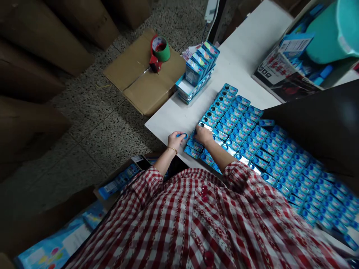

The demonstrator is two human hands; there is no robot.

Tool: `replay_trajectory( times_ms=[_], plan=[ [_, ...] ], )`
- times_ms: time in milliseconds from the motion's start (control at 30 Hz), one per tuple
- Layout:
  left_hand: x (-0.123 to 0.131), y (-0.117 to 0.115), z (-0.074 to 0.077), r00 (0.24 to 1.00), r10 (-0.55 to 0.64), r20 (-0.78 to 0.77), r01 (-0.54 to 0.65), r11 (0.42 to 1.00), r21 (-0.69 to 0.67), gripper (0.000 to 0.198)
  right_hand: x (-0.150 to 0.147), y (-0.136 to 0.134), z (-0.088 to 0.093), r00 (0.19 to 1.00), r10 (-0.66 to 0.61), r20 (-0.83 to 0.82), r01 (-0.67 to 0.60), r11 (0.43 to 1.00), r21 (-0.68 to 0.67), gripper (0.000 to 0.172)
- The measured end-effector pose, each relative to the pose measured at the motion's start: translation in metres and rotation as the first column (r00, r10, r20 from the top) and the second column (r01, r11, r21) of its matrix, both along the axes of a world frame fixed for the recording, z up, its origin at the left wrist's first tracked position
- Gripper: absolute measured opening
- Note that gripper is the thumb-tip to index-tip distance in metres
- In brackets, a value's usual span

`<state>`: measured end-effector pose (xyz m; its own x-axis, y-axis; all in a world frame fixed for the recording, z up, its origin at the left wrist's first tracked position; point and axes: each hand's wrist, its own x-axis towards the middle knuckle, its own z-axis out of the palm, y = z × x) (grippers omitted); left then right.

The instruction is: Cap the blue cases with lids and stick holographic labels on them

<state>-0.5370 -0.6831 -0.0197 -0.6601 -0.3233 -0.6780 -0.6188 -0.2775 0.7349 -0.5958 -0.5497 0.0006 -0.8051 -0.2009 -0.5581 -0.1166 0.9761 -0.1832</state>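
Observation:
Small blue rectangular packs (241,134) lie in close rows on the white table. Most have a round blue piece at one end; several in the far left row show a dark round spot there instead. My left hand (175,141) is just off the table's near edge, pinching a round blue disc (183,136) between thumb and fingers. Beside it, my right hand (204,135) reaches down onto the left end of the rows. Its fingers are curled together at a pack, and their tips, with anything in them, are hidden.
Upright blue boxes (200,63) stand in a tray at the table's far left edge. A tape dispenser (159,52) rests on a closed carton (140,71). At the far right, an open box (288,74) holds blue packages and a turquoise tub (331,33). Large cartons (36,63) line the left.

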Motion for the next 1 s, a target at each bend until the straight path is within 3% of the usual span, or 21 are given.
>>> replay_trajectory(
  times_ms=[133,233,333,400,633,800,900,1000],
  plan=[
    [-0.021,0.013,-0.006,0.975,-0.211,-0.072,0.189,0.954,-0.232,0.01,0.022,0.036,0.002,0.976,-0.189,-0.105,0.151,0.945,-0.291,0.025],
    [-0.04,0.025,-0.008,0.91,-0.397,-0.115,0.307,0.835,-0.456,0.006,0.031,0.056,0.004,0.945,-0.288,-0.157,0.214,0.904,-0.371,0.024],
    [-0.053,0.035,-0.008,0.849,-0.525,-0.062,0.404,0.72,-0.564,0.008,0.024,0.058,0.005,0.936,-0.304,-0.179,0.227,0.908,-0.351,0.022],
    [-0.058,0.039,-0.008,0.823,-0.568,-0.011,0.459,0.677,-0.575,0.013,0.013,0.051,0.004,0.946,-0.279,-0.165,0.218,0.924,-0.315,0.022],
    [-0.073,0.038,-0.012,0.82,-0.563,0.105,0.532,0.682,-0.502,0.033,-0.023,0.025,-0.001,0.992,-0.123,-0.015,0.121,0.991,-0.063,0.032],
    [-0.083,0.04,-0.017,0.76,-0.617,0.205,0.62,0.594,-0.513,0.033,-0.032,0.02,0.001,0.995,-0.096,-0.005,0.096,0.995,0.007,0.037],
    [-0.076,0.035,-0.015,0.804,-0.577,0.144,0.555,0.639,-0.533,0.034,-0.025,0.031,0.001,0.991,-0.133,-0.034,0.13,0.988,-0.085,0.032],
    [-0.067,0.026,-0.008,0.892,-0.452,0.024,0.43,0.83,-0.354,0.031,-0.014,0.045,0.003,0.969,-0.22,-0.112,0.185,0.947,-0.262,0.023]
  ],
)
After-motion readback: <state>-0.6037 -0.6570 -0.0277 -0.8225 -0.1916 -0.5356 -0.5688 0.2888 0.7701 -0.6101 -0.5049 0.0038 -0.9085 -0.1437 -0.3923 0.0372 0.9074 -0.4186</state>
